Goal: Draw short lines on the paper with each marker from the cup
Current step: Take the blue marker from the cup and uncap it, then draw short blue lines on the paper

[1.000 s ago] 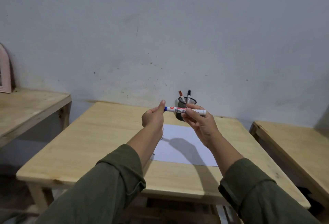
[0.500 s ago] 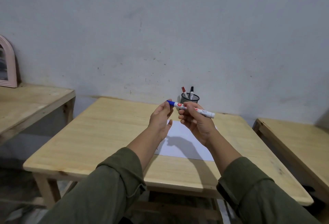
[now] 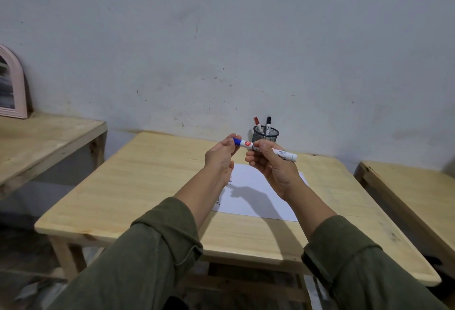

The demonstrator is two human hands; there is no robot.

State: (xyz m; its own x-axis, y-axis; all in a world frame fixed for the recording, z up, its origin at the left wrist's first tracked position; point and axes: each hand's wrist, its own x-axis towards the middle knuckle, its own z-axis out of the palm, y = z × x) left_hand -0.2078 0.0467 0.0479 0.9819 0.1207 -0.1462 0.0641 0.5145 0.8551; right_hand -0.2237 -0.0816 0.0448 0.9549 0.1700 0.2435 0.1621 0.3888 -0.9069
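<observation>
Hands point(image 3: 248, 161) raised, gripping blue marker point(image 3: 264, 150) ends

Cup point(image 3: 266, 135) just behind raised hands point(image 3: 273, 169)

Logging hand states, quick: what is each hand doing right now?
Left hand: fingertips closed on the blue cap end of the marker.
Right hand: closed around the marker's white barrel, held above the paper.

— Where are we?
— A plain room, maybe a home workspace — we see a bare, scuffed wall point(image 3: 221, 38) across the top, three raw wooden tables point(image 3: 138, 186), an arched pink frame point(image 3: 12, 83) at far left.
</observation>
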